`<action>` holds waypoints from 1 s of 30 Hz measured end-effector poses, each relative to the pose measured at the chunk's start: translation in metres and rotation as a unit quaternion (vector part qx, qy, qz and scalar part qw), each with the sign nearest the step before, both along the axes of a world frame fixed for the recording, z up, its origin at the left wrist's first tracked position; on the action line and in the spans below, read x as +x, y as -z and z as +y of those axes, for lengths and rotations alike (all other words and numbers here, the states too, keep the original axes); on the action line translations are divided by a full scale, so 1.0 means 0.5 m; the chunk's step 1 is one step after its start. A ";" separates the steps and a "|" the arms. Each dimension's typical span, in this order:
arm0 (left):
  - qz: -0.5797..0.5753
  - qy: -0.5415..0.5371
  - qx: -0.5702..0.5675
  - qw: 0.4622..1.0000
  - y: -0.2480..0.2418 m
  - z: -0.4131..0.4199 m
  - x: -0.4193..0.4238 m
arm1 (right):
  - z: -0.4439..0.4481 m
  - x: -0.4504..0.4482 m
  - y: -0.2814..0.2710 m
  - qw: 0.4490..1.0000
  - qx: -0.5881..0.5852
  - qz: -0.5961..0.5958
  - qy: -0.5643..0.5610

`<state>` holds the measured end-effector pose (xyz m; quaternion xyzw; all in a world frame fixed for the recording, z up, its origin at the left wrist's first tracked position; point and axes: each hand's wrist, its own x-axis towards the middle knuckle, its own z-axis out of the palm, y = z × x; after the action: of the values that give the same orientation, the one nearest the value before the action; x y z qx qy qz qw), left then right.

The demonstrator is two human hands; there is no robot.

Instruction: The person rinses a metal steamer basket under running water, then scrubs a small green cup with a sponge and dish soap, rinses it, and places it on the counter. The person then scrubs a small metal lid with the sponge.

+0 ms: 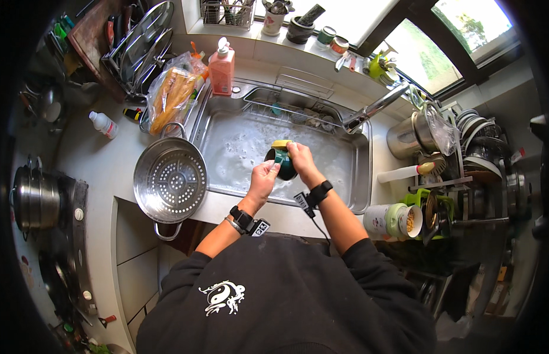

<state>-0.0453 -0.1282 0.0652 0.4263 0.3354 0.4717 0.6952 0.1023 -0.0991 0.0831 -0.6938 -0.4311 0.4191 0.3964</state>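
Over the stainless steel sink [360,177], which holds sudsy water [232,146], a dark green mug [286,170] is held tilted. My left hand [262,178] grips the mug on its near left side, with the thumb on top. My right hand [302,160] presses a yellow sponge [281,144] against the far side of the mug. The mug's opening faces left and is partly hidden by my left hand. Beyond my hands, a wire rack [265,113] at the sink's back holds a few cloths or scrubbers [307,117].
A steel steamer basket [170,179] sits left of the sink, overhanging the counter edge. Behind it are bagged bread sticks [172,95] and a pink soap bottle [221,71]. The faucet [376,107] reaches in from the right, near steel pots [402,135] and a dish rack [478,132].
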 end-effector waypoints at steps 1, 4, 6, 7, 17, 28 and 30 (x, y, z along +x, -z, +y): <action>-0.026 0.007 -0.014 1.000 -0.003 -0.002 -0.001 | 0.006 0.028 0.002 0.985 -0.014 0.170 -0.034; -0.080 0.045 -0.051 0.994 -0.022 0.004 0.002 | 0.008 0.079 -0.006 0.932 -0.034 0.362 -0.007; -0.067 0.077 -0.111 0.989 -0.041 0.011 0.014 | -0.007 0.085 -0.021 0.913 0.020 0.408 -0.006; -0.066 0.094 -0.138 0.984 -0.051 0.013 0.022 | -0.014 0.087 -0.031 0.921 0.023 0.390 0.019; -0.046 0.100 -0.150 0.983 -0.096 0.037 0.082 | -0.060 0.162 -0.113 0.903 0.206 0.358 0.118; -0.105 0.069 -0.094 0.988 -0.106 0.030 0.135 | -0.035 0.080 -0.128 0.942 0.214 -0.253 0.049; -0.093 0.062 -0.083 0.990 -0.098 0.029 0.137 | -0.023 0.081 -0.124 0.973 0.160 -0.161 0.045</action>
<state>0.0234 -0.1135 0.1142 0.3414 0.2799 0.4358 0.7843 0.1430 -0.1106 0.1452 -0.6984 -0.5190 0.2091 0.4462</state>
